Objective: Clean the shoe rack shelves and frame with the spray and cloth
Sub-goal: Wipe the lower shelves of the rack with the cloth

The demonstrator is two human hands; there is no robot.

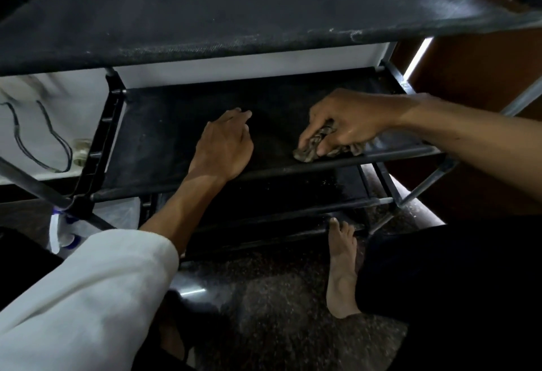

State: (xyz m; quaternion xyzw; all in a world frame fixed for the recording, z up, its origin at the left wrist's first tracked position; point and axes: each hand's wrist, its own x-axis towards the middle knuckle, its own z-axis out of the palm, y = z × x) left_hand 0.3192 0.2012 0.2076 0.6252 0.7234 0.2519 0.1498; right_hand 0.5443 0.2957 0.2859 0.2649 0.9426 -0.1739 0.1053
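Head view: wiping the middle shelf (176, 136). Suggest overlapping strokes back-to-front with firm pressure, fabric braced so it doesn't sag. Right hand (346, 124) reaches in from the right, fingers clenched round the bunched cloth (313, 149), pressed down by the front rail (293, 169). Left hand (223, 147) lies flat mid-shelf, fingers loose, holding nothing. Top shelf (234, 18) front edge looks dusty.

Left sleeve (96, 291): loose, white, softly creased, cuff ending short of the wrist. Right forearm (457, 133) uncovered. Left hand (223, 147) and right hand (346, 124) bare. Right leg: plain black trousers (454, 282). Foot (341, 271) bare.
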